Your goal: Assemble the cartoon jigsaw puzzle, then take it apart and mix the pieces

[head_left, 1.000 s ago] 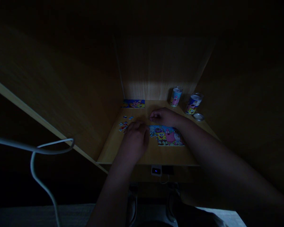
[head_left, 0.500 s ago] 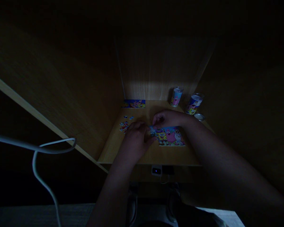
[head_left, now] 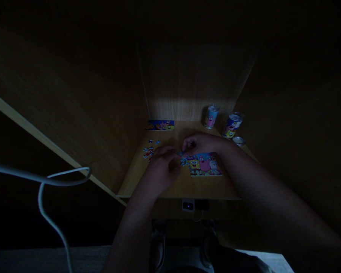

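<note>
A partly joined cartoon jigsaw puzzle [head_left: 205,166] lies on the wooden shelf, with small blue pieces [head_left: 184,161] at its left side. My right hand [head_left: 200,143] reaches over the puzzle's upper left corner, its thumb and fingertips pinched on a tiny puzzle piece that barely shows. Close by on the left is my left hand [head_left: 165,163], fingers curled and tips near the blue pieces; what they hold, if anything, is hidden. Loose jigsaw pieces [head_left: 148,152] lie just beyond the left hand, partly covered by it.
A long picture strip [head_left: 160,125] lies along the back wall. Two cartoon-printed cans [head_left: 211,116] [head_left: 233,124] stand at the back right, a round lid [head_left: 238,141] beside them. Wooden panels enclose the shelf [head_left: 136,182]. A white cable [head_left: 52,223] hangs at left.
My left thumb has drawn back from the puzzle's left edge, uncovering blue pieces there. The right hand has shifted very slightly left, still pinched.
</note>
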Demonstrator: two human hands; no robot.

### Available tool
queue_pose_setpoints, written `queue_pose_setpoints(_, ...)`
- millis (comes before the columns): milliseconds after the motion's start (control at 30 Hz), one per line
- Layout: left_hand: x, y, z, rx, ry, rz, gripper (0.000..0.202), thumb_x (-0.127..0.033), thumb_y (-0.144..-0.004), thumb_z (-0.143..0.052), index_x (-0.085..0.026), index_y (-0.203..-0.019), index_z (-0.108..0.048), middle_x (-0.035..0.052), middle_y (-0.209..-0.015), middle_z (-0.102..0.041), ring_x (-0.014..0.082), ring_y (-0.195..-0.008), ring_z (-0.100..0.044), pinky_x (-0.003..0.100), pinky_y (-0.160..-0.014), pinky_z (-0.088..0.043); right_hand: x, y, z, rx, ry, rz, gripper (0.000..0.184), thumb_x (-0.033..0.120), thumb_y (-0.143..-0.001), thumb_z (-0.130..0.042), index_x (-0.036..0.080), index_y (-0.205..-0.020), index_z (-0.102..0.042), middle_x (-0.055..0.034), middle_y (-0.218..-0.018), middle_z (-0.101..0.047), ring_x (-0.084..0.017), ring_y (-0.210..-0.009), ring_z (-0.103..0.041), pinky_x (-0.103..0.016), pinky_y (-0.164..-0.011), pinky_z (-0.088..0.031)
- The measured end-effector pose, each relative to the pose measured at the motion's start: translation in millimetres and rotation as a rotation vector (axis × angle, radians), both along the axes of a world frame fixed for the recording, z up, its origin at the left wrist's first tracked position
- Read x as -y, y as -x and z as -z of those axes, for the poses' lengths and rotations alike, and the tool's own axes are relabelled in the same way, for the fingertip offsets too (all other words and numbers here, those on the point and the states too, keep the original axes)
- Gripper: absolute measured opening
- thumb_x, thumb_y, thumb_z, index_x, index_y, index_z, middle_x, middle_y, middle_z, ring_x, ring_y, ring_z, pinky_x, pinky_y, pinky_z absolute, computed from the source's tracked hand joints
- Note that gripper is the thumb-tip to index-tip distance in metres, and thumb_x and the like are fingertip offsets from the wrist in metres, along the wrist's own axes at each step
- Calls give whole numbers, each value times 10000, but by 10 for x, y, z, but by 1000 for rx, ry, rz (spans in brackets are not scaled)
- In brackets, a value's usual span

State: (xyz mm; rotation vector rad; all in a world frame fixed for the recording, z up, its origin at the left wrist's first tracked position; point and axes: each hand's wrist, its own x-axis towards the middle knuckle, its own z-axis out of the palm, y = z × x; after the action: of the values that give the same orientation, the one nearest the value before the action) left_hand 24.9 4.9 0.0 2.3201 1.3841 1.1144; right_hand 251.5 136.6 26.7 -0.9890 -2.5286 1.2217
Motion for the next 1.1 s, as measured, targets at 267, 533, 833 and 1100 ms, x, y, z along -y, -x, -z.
queue_pose_setpoints(267, 3, -22, 49, -96, -50, -7, 277, -202, -846, -897, -259, -1080, -761, 62, -1337, -699, 311, -1282, -627, 524, -1129, -484, 20, 11, -33, -12, 1, -19, 327, 448, -782, -865, 210, -980, -761, 24, -837, -725, -138, -750, -632, -264, -696, -469)
queue_pose_setpoints(533, 2, -58, 7, -229, -102, -78, 202, -225, -859, -902, -222, -1013, -772, 83, -1303, -718, 337, -1236, -626, 557, -1129, -475, 58, 20, -64, -5, 9, -13, 327, 445, -778, -864, 206, -971, -751, 21, -843, -720, -140, -763, -627, -272, -718, -471)
queue_pose_setpoints(833, 25, -83, -33, -262, -86, -65, 144, -229, -897, -863, -228, -1015, -779, 83, -1296, -721, 329, -1240, -639, 592, -1198, -424, 28, 17, -41, -11, 35, -19, 340, 445, -775, -872, 203, -978, -748, 29, -820, -716, -136, -742, -624, -265, -690, -465)
queue_pose_setpoints(1100, -3, -79, 10, -265, -110, -67, 55, -238, -976, -766, -217, -1022, -786, 95, -1261, -729, 319, -1195, -646, 546, -1143, -470, 40, 18, -46, -25, 38, -21, 310, 418, -780, -866, 200, -962, -743, 32, -817, -709, -130, -739, -618, -261, -691, -459)
